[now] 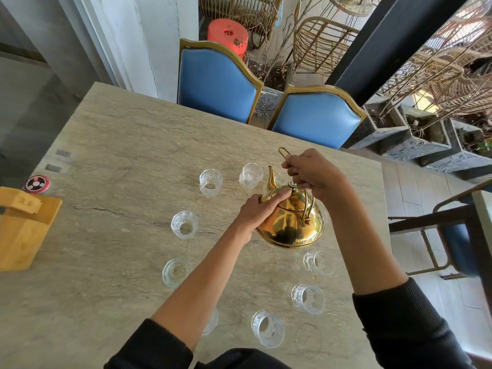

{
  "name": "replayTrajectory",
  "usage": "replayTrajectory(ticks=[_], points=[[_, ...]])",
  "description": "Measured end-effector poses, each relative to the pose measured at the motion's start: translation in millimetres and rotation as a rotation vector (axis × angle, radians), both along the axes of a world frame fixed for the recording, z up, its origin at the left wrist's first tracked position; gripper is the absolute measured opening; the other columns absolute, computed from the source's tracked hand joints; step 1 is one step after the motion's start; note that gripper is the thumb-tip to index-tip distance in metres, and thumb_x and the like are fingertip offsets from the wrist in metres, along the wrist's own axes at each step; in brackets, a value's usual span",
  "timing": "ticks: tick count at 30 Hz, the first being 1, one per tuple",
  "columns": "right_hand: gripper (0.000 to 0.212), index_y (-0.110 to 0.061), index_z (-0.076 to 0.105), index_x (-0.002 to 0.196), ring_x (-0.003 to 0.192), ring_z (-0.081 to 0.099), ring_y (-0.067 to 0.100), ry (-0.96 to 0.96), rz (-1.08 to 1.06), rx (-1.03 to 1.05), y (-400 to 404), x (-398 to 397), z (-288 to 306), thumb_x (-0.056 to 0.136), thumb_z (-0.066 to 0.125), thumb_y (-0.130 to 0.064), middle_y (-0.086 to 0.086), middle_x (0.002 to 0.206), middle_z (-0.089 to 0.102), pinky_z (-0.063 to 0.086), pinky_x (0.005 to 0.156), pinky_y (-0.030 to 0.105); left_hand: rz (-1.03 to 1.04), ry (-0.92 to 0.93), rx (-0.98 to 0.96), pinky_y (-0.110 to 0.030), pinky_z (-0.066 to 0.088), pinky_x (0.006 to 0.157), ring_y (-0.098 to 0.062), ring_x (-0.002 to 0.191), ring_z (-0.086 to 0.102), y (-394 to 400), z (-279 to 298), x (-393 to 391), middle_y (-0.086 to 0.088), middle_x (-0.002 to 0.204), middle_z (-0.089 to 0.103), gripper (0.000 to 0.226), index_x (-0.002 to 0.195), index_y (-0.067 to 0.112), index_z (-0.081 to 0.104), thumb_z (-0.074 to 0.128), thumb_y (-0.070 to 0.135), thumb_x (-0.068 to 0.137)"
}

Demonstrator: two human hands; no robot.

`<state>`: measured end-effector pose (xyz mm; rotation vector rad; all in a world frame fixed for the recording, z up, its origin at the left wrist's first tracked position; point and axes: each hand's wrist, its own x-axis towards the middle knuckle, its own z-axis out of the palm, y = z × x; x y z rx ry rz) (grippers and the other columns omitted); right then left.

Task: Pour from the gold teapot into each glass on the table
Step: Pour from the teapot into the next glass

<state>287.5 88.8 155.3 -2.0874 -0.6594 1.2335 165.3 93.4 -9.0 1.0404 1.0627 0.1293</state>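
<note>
The gold teapot (288, 222) hangs above the stone table (119, 145), spout pointing away toward a clear glass (250, 175). My right hand (312, 174) grips the teapot's wire handle from above. My left hand (259, 209) rests on the lid and shoulder, fingers stretched toward the knob. Several cut glasses stand in a ring around the teapot: one at far left (210, 181), one at mid left (184, 225), one at near left (175, 272), two at the right (318, 261) (307, 298), one nearest me (267, 328). Another is partly hidden under my left forearm.
A wooden box (24, 227) sits at the table's left edge, with a round red call button (37, 183) behind it. Two blue chairs (217, 83) (316, 119) stand at the far side. A table and stool are at the right.
</note>
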Motion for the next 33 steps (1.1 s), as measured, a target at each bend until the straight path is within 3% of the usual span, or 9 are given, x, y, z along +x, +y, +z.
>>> replayTrajectory(ticks=[4, 9, 14, 19, 24, 33], points=[[0.021, -0.001, 0.060, 0.090, 0.038, 0.035, 0.006, 0.000, 0.003, -0.005, 0.4, -0.5, -0.2, 0.102, 0.047, -0.013, 0.003, 0.060, 0.045, 0.025, 0.033, 0.017, 0.002, -0.002, -0.008, -0.037, 0.069, 0.088, -0.020, 0.104, 0.082, 0.5, 0.4, -0.6, -0.004, 0.117, 0.083, 0.120, 0.128, 0.020, 0.074, 0.078, 0.105, 0.044], [0.021, 0.000, 0.060, 0.091, 0.039, 0.035, 0.006, -0.002, 0.006, -0.003, 0.5, -0.7, -0.4, 0.102, 0.047, -0.012, 0.003, 0.060, 0.045, 0.025, 0.033, 0.017, -0.003, 0.002, -0.012, -0.039, 0.069, 0.092, -0.021, 0.105, 0.082, 0.0, 1.5, -1.6, -0.005, 0.116, 0.084, 0.119, 0.127, 0.020, 0.075, 0.078, 0.106, 0.044], [0.022, 0.001, 0.060, 0.093, 0.036, 0.035, 0.005, 0.010, 0.006, -0.003, 0.4, 0.3, -1.2, 0.102, 0.046, -0.013, 0.004, 0.061, 0.044, 0.025, 0.033, 0.017, -0.004, -0.029, 0.014, -0.042, 0.068, 0.097, -0.023, 0.104, 0.083, -0.6, 3.8, -3.0, -0.006, 0.108, 0.086, 0.095, 0.115, 0.017, 0.080, 0.079, 0.096, 0.062], [0.021, 0.002, 0.061, 0.096, 0.040, 0.035, 0.007, -0.008, 0.009, 0.000, 0.0, -0.4, 1.5, 0.102, 0.046, -0.011, 0.004, 0.061, 0.045, 0.025, 0.035, 0.017, -0.004, -0.021, 0.002, -0.036, 0.068, 0.089, -0.022, 0.103, 0.083, -0.8, 5.6, -2.6, -0.006, 0.110, 0.085, 0.101, 0.118, 0.018, 0.079, 0.078, 0.099, 0.058], [0.021, 0.003, 0.061, 0.097, 0.043, 0.035, 0.008, -0.013, 0.007, -0.006, 0.2, -0.7, 3.3, 0.102, 0.047, -0.012, 0.004, 0.062, 0.045, 0.025, 0.035, 0.017, -0.007, -0.024, 0.010, -0.042, 0.067, 0.098, -0.023, 0.105, 0.082, -0.6, 6.5, -1.8, -0.006, 0.110, 0.085, 0.102, 0.117, 0.017, 0.080, 0.077, 0.100, 0.056], [0.022, 0.004, 0.061, 0.099, 0.045, 0.035, 0.009, -0.015, 0.005, -0.008, 2.2, -1.9, 3.7, 0.102, 0.047, -0.012, 0.004, 0.062, 0.045, 0.026, 0.035, 0.018, 0.000, -0.036, 0.008, -0.040, 0.068, 0.095, -0.022, 0.105, 0.082, 0.4, 8.2, -3.1, -0.005, 0.110, 0.086, 0.098, 0.117, 0.019, 0.081, 0.078, 0.098, 0.059]])
